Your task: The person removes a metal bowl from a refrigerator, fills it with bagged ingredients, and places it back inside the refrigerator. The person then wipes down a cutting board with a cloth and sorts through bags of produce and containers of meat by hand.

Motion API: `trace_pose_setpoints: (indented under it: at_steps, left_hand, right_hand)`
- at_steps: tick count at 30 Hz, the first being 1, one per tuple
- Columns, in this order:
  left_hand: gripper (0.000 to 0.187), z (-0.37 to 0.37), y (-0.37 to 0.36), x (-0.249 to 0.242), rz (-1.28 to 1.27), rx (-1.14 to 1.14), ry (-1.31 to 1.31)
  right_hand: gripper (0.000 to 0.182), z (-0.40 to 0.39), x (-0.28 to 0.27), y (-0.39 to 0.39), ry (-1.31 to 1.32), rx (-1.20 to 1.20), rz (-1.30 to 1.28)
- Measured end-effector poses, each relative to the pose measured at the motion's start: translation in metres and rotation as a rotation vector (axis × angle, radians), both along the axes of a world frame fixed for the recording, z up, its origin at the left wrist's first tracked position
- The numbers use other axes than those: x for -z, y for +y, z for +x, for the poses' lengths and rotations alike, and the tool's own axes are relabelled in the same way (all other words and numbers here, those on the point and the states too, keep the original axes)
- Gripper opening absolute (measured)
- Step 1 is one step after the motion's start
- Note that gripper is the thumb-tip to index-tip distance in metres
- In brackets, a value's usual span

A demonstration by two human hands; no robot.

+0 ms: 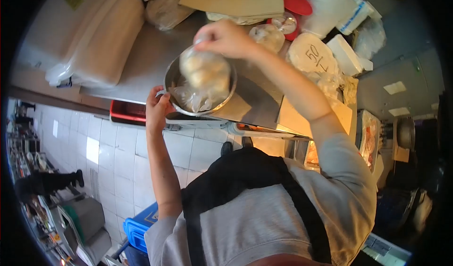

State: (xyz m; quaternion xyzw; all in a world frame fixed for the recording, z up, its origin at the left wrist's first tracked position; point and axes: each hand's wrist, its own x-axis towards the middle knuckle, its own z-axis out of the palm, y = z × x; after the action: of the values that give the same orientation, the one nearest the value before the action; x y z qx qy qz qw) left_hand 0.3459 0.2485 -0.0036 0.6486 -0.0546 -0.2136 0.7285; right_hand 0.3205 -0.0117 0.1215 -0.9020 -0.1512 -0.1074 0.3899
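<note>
W/ your R hand (213, 35) pinching the bag (207, 73) over the pot (175, 74), use your L hand's (159, 107) rim grip to prevent tipping.

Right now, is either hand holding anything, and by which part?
The right hand holds a plastic bag by its top, above the metal bowl; the left hand holds the bowl at its rim.

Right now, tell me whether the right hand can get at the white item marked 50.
Probably not yet: the right hand holds a filled clear bag at the mouth of the pot. Once freed, it could likely reach the white item, whose marked face lies uncovered.
</note>
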Motion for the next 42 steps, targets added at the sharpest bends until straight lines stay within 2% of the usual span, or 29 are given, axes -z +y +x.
trace_pose_setpoints:
  at_steps: [2,4,6,7,8,9,10,12,13,14,15,16,18,19,21,22,24,25,27,28,30,31,33,34,36,37,39,40,42]
  left_hand:
    - [0.025,0.0,0.002,0.002,0.014,-0.021,-0.031]
    - [0.025,-0.002,0.002,0.002,-0.023,-0.007,-0.037]
    - [0.026,0.0,0.005,0.005,-0.018,0.006,-0.036]
    - [0.026,-0.001,0.005,0.004,-0.019,0.005,-0.038]
    - [0.026,-0.002,0.004,0.002,-0.026,0.002,-0.029]
    - [0.027,-0.003,0.003,0.001,-0.032,-0.004,-0.019]
    - [0.027,-0.003,0.002,0.0,-0.031,-0.015,-0.018]
    - [0.027,-0.004,0.003,0.0,-0.016,-0.009,-0.016]
    - [0.027,-0.003,0.004,0.002,-0.032,0.005,-0.019]
    - [0.027,-0.003,0.004,0.001,-0.029,-0.009,-0.017]
    - [0.027,-0.003,0.003,0.0,-0.021,-0.012,-0.009]
    - [0.027,-0.002,0.003,-0.001,-0.014,-0.012,-0.001]
    - [0.027,-0.001,0.003,-0.004,-0.003,-0.005,0.0]
    - [0.028,-0.002,0.003,-0.005,-0.001,-0.002,-0.002]
    - [0.028,-0.001,0.002,-0.005,-0.002,0.0,-0.006]
    - [0.028,-0.001,0.002,-0.004,0.013,0.012,-0.013]
    - [0.028,0.003,0.001,-0.007,0.023,0.019,-0.035]
    - [0.029,0.002,0.001,-0.008,0.013,0.024,-0.02]
    - [0.028,0.0,0.001,-0.007,0.002,0.029,0.001]
    - [0.028,0.0,0.001,-0.006,0.0,0.023,0.003]
    - [0.028,0.001,0.001,-0.004,-0.039,0.025,0.005]
    - [0.028,0.001,0.001,-0.003,-0.04,0.022,0.009]
    - [0.027,0.002,0.001,-0.002,-0.025,0.026,-0.004]
    - [0.027,0.0,0.002,-0.002,-0.019,0.026,0.0]
    - [0.027,0.001,0.001,-0.005,-0.023,0.021,0.005]
    - [0.027,0.002,0.001,-0.004,-0.023,0.023,0.003]
    - [0.026,0.001,0.001,-0.001,-0.046,0.02,0.006]
    - [0.026,0.001,0.0,-0.001,-0.048,0.02,0.009]
    - [0.026,0.0,-0.001,-0.003,-0.054,0.019,-0.004]
  right_hand:
    - [0.025,0.012,0.023,0.01,0.01,-0.026,-0.102]
    - [0.036,0.017,0.039,-0.002,-0.194,-0.087,-0.069]
    - [0.048,0.021,0.051,-0.042,-0.238,0.179,-0.238]
    - [0.055,0.021,0.064,-0.069,-0.148,0.44,-0.381]
    - [0.061,0.007,0.046,-0.083,0.164,0.666,-0.569]
    - [0.072,-0.005,0.049,-0.108,0.15,0.727,-0.781]
    - [0.08,-0.009,0.045,-0.125,0.446,0.794,-0.776]
    - [0.083,-0.004,0.089,-0.19,0.346,0.834,-0.553]
    - [0.083,-0.002,0.108,-0.217,0.347,0.819,-0.554]
    - [0.082,0.002,0.123,-0.239,0.329,0.745,-0.421]
    - [0.082,0.006,0.125,-0.243,0.31,0.67,-0.288]
    - [0.082,0.01,0.13,-0.244,0.309,0.661,-0.286]
    - [0.077,0.006,0.131,-0.231,0.175,0.656,0.035]
    - [0.077,0.004,0.131,-0.225,0.178,0.656,0.037]
    - [0.067,0.003,0.127,-0.221,0.104,0.689,-0.178]
    - [0.067,0.003,0.131,-0.225,0.104,0.69,-0.176]
    - [0.06,0.013,0.151,-0.251,0.083,1.084,-0.448]
    - [0.06,0.015,0.158,-0.261,0.076,1.08,-0.448]
    - [0.059,0.016,0.16,-0.267,0.231,0.595,0.234]
    - [0.059,0.019,0.16,-0.27,0.233,0.591,0.231]
    - [0.06,0.015,0.123,-0.245,0.472,0.583,-0.246]
    - [0.06,0.006,0.102,-0.221,0.475,0.581,-0.249]
    - [0.065,-0.016,0.07,-0.175,0.398,0.775,-0.637]
    - [0.065,-0.015,0.081,-0.183,0.403,0.773,-0.633]
    - [0.071,-0.012,0.097,-0.198,0.398,0.464,-0.502]
    - [0.071,-0.015,0.097,-0.201,0.396,0.467,-0.501]
    - [0.084,-0.025,0.075,-0.182,0.491,0.353,-0.382]
    - [0.084,-0.024,0.087,-0.181,0.494,0.353,-0.385]
    - [0.079,-0.023,0.113,-0.171,0.097,0.497,-0.663]
